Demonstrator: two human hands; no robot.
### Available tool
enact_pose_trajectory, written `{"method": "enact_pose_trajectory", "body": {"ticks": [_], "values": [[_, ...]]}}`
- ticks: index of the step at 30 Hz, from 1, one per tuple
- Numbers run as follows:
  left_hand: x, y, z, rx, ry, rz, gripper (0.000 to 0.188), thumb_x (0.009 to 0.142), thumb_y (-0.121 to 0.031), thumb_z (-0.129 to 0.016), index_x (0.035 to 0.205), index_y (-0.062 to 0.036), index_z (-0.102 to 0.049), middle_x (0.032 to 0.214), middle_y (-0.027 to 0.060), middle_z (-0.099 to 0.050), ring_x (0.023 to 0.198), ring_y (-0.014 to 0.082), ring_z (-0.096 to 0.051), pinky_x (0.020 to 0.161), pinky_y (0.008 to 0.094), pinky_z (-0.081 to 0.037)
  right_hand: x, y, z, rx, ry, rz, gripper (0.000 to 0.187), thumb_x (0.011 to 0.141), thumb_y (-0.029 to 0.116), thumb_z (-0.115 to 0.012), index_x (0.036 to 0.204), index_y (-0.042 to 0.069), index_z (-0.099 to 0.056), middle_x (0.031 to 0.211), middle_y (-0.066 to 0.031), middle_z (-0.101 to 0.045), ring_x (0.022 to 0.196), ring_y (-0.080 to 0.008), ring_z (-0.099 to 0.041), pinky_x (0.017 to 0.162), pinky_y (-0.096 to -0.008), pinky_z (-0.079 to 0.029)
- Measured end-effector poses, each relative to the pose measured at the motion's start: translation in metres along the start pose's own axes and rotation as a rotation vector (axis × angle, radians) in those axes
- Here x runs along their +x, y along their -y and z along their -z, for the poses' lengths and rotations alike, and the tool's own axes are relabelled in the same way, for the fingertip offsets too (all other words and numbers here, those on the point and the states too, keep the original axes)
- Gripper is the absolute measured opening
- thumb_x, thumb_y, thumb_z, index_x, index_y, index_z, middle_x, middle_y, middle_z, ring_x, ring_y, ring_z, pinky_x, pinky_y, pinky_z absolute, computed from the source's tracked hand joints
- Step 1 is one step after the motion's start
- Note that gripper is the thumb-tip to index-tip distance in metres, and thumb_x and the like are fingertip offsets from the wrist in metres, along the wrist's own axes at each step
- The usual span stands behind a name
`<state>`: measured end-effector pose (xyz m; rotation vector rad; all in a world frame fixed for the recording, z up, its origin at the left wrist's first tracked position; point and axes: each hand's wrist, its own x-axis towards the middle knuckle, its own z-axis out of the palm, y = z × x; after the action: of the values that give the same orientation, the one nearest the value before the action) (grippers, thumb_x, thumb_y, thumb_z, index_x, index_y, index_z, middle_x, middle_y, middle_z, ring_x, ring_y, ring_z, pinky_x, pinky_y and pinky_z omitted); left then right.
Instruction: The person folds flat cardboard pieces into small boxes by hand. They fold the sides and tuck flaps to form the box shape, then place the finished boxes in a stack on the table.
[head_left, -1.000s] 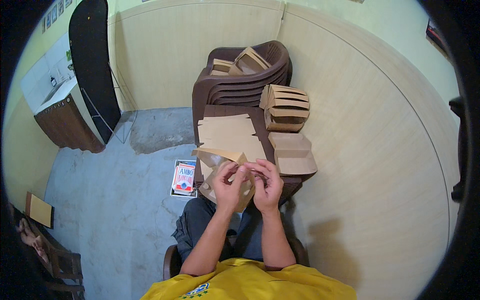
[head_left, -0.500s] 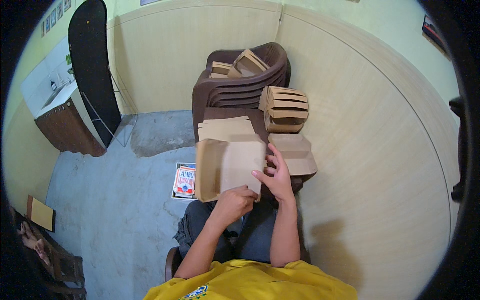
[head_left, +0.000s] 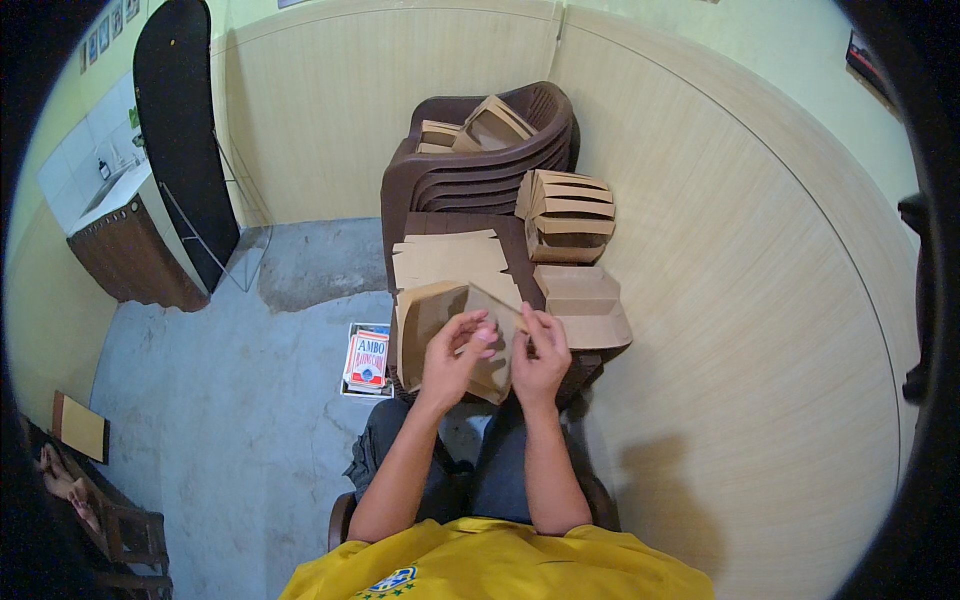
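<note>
- head cam = L one of a side-by-side fisheye pair, worn on the person's head, pic upright
- sits above the yellow shirt, looks down n fwd at the brown chair stack
- fairly close imo: shirt fills bottom mid, on the near side of the stack
- v wide FOV: sink left of the stack, wall panel right of it, str8 edges bend near the rim

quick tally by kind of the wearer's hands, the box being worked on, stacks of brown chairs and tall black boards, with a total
Hands: 2 (left hand, right hand)
Box being worked on: 1
Stack of brown chairs: 1
Tall black board: 1
Total: 5
</note>
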<state>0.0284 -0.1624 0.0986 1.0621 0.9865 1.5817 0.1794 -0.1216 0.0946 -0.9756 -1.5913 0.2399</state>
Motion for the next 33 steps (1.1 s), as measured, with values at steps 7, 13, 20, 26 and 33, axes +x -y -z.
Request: {"method": "enact_pose_trajectory", "body": {"ticks": [7, 13, 20, 26, 33], "values": [[0.0, -0.01, -0.023, 0.258, -0.043, -0.138, 0.039, 0.1, -0.006, -0.075, 0.139, -0.0011, -0.072, 0.112, 0.0098, -0.072, 0.103, 0.0154, -0.068, 0.093, 0.0294, -0.056, -0.007, 0.009, 0.005, 0.318, 0.089, -0.062, 0.029, 0.095, 0.007, -0.077, 0.123, -0.001, -0.072, 0.116, -0.013, -0.072, 0.094, -0.0204, -0.073, 0.077, -0.0304, -0.06], [-0.007, -0.009, -0.013, 0.484, 0.067, -0.275, 0.043, 0.099, -0.002, -0.075, 0.141, -0.0089, -0.074, 0.099, 0.0058, -0.071, 0.094, 0.0143, -0.066, 0.087, 0.0276, -0.053, 0.002, -0.013, 0.008, 0.231, 0.147, -0.511, 0.013, 0.106, 0.013, -0.069, 0.109, 0.0, -0.068, 0.105, -0.0081, -0.073, 0.082, -0.0146, -0.071, 0.067, -0.0305, -0.06], [0.001, -0.001, -0.021, 0.165, -0.078, -0.034, 0.035, 0.098, -0.002, -0.078, 0.132, -0.0043, -0.076, 0.093, 0.0011, -0.072, 0.086, 0.0091, -0.063, 0.081, 0.0271, -0.052, 0.003, 0.005, 0.018, 0.561, 0.146, -0.506, 0.016, 0.109, 0.012, -0.064, 0.111, -0.004, -0.066, 0.113, -0.007, -0.061, 0.099, -0.0169, -0.07, 0.071, -0.032, -0.07], [-0.002, 0.007, -0.024, 0.179, -0.112, -0.048, 0.032, 0.098, -0.001, -0.078, 0.13, -0.0036, -0.077, 0.096, -0.001, -0.072, 0.089, 0.0079, -0.063, 0.082, 0.0258, -0.052, 0.01, 0.016, 0.025, 0.264, 0.153, -0.235, 0.014, 0.102, 0.01, -0.073, 0.103, -0.004, -0.073, 0.112, -0.0106, -0.063, 0.096, -0.0181, -0.07, 0.067, -0.031, -0.065], [-0.006, 0.011, -0.035, -0.314, -0.115, 0.178, 0.032, 0.099, -0.008, -0.079, 0.131, -0.007, -0.077, 0.107, -0.0014, -0.073, 0.091, 0.0088, -0.064, 0.083, 0.0241, -0.053, 0.015, 0.022, 0.035, 0.118, 0.21, -0.21, 0.011, 0.097, 0.007, -0.079, 0.103, -0.003, -0.08, 0.104, -0.0094, -0.065, 0.088, -0.0165, -0.07, 0.067, -0.0301, -0.065]]}}
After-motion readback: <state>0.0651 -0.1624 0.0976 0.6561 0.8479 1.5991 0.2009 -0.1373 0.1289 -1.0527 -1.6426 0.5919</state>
